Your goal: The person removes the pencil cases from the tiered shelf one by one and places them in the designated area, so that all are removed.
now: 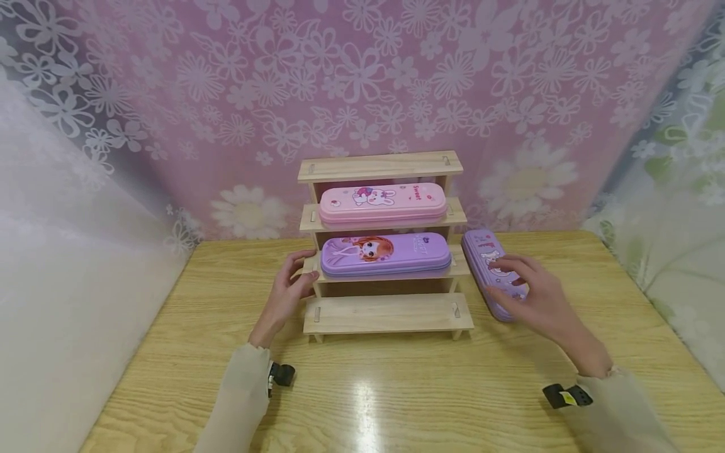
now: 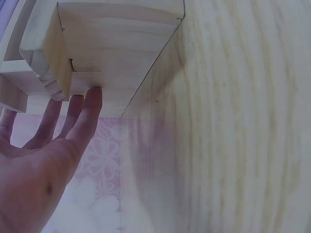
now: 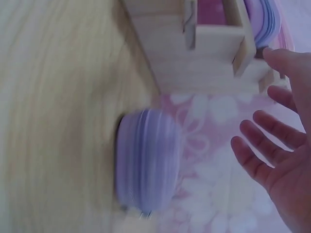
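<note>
A purple pencil case (image 1: 491,272) lies flat on the wooden surface (image 1: 396,390), just to the right of a stepped wooden rack (image 1: 387,313), its long side running away from the person. The right hand (image 1: 529,294) hovers over the near half of this case with its fingers (image 1: 512,264) spread and fairly straight; in the right wrist view the case (image 3: 146,162) appears blurred and apart from the palm (image 3: 282,165), so the hand is open and grips nothing, and whether a fingertip brushes the lid cannot be told.

The left hand (image 1: 289,286) is at the left end of the rack, fingers extended, with the fingertips (image 2: 92,97) touching the end of a wooden shelf board (image 2: 112,53); it is open too, resting against the wood rather than clasping it.

On the rack, a second purple pencil case (image 1: 386,253) with a cartoon girl lies on the second step from the bottom, and a pink pencil case (image 1: 383,202) with a rabbit lies on the step above. The bottom step and the top step are bare wood. Behind the surface hangs a pink curtain with white flowers (image 1: 362,88).
</note>
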`<action>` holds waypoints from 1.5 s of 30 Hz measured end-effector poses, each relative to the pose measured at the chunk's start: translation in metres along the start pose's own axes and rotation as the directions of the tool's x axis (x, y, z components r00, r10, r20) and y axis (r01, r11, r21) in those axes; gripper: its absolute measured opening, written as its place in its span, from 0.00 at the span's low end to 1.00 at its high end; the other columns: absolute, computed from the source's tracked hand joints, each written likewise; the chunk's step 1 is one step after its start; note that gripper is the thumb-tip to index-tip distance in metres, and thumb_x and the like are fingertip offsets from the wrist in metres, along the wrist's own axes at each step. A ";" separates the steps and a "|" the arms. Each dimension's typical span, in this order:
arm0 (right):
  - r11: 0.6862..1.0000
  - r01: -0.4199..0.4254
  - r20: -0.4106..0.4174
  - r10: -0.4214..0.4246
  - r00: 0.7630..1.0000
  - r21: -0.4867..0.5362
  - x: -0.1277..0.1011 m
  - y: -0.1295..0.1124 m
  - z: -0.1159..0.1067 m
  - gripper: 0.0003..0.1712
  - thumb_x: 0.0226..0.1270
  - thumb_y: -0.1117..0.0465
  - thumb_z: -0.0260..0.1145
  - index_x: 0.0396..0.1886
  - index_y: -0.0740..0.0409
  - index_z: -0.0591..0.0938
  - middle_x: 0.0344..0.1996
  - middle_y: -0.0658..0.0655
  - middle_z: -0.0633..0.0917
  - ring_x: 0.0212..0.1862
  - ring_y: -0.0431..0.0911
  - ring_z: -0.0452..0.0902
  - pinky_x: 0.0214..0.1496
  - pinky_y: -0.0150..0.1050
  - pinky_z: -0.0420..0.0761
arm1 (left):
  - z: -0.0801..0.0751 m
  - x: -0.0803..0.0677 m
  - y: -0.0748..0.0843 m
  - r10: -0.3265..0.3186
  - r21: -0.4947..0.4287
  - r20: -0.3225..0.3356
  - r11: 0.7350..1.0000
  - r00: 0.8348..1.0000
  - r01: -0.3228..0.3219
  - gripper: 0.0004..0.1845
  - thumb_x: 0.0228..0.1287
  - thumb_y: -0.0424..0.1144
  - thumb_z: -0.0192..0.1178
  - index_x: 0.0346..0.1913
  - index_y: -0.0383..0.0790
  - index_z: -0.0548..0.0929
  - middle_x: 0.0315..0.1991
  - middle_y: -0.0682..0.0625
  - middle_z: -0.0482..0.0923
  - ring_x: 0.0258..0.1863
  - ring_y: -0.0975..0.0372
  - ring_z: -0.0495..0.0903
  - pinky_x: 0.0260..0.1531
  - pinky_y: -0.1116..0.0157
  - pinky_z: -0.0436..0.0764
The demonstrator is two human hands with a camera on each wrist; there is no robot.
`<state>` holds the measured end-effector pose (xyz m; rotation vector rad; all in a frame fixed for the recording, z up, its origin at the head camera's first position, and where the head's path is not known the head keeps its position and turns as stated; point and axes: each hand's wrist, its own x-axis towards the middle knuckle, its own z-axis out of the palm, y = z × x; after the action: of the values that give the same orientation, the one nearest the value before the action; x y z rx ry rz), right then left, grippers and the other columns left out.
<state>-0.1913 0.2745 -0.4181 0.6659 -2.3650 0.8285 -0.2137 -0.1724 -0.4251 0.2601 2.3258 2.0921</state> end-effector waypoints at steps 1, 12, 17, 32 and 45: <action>1.000 0.020 -0.011 -0.020 1.000 0.013 0.003 -0.003 0.003 0.27 0.40 0.66 0.78 0.46 0.55 0.82 0.47 0.54 0.81 0.48 0.36 0.73 0.38 0.20 0.74 | 0.001 -0.001 0.003 0.000 0.005 0.002 1.000 1.000 0.000 0.24 0.67 0.36 0.54 0.66 0.42 0.65 0.61 0.39 0.67 0.47 0.56 0.78 0.46 0.47 0.80; 0.989 0.122 -0.039 -0.120 0.992 0.078 0.036 -0.033 0.026 0.31 0.40 0.65 0.78 0.50 0.58 0.81 0.53 0.59 0.79 0.54 0.48 0.74 0.49 0.25 0.74 | -0.001 0.005 -0.011 0.001 -0.021 -0.008 1.000 1.000 -0.002 0.22 0.68 0.38 0.55 0.64 0.49 0.68 0.60 0.43 0.69 0.48 0.54 0.77 0.45 0.48 0.81; 0.988 0.124 -0.017 -0.123 0.992 0.088 0.044 -0.040 0.033 0.35 0.40 0.63 0.79 0.54 0.58 0.80 0.56 0.61 0.78 0.60 0.54 0.70 0.60 0.28 0.66 | -0.003 0.008 -0.022 0.016 0.004 -0.021 1.000 1.000 -0.016 0.21 0.67 0.43 0.56 0.62 0.56 0.69 0.60 0.46 0.69 0.49 0.52 0.78 0.44 0.48 0.81; 0.981 -0.073 0.130 0.050 0.990 0.179 0.059 -0.050 0.045 0.37 0.44 0.50 0.79 0.51 0.57 0.72 0.49 0.55 0.80 0.50 0.45 0.74 0.52 0.46 0.74 | -0.002 0.009 -0.020 0.009 0.020 -0.030 1.000 1.000 -0.009 0.21 0.68 0.42 0.55 0.62 0.57 0.69 0.60 0.46 0.69 0.50 0.52 0.77 0.46 0.47 0.81; 0.940 -0.232 0.249 0.169 0.954 0.251 0.055 -0.054 0.044 0.49 0.34 0.54 0.83 0.59 0.57 0.68 0.48 0.55 0.72 0.45 0.44 0.69 0.44 0.28 0.75 | 0.002 -0.003 0.007 -0.011 0.022 0.000 1.000 1.000 0.011 0.24 0.68 0.37 0.53 0.66 0.43 0.65 0.61 0.40 0.67 0.50 0.53 0.76 0.48 0.47 0.80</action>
<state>-0.2130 0.1930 -0.3905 0.6636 -2.5765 1.2526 -0.2094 -0.1699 -0.4192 0.2465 2.3454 2.0631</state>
